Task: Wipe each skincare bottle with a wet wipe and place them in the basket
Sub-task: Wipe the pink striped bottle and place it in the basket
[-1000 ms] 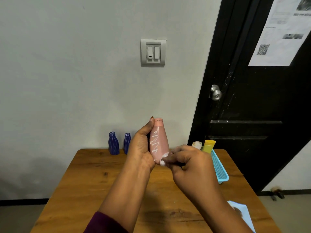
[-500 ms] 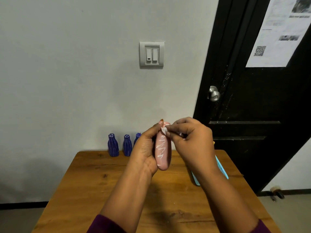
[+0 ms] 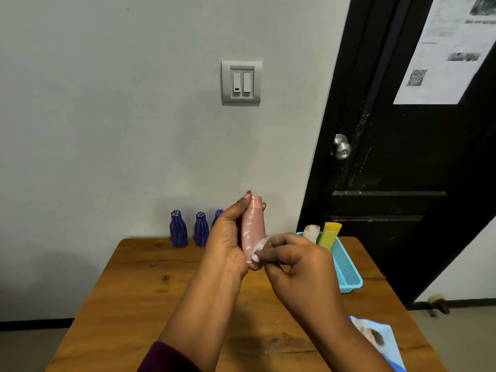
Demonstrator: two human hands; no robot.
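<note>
Pink bottle [image 3: 253,226] is held up off the surface [image 3: 150,291], cap end up, long axis near vertical with a slight lean.

Left hand [image 3: 228,237] grips the bottle's left flank, one fingertip up by the cap, the other fingers curled round behind.

Right hand [image 3: 295,261] sits just right of the bottle's lower end. Its fingers are bunched, pinching a small white wet wipe [image 3: 259,251] pressed against the bottle near its base.

Judgement: wiping is under way, and the stroke has the bottle's whole length above it to run, toward the cap.

Basket [image 3: 346,267] lies beyond and to the right of the right hand, which is the nearer one. A yellow bottle [image 3: 330,234] and a pale bottle [image 3: 311,232] stand in its far end.

Blue bottles [image 3: 178,229] stand beyond the left hand by the wall, one partly hidden behind it.

Both forearms are raised, the wrists converging.
</note>
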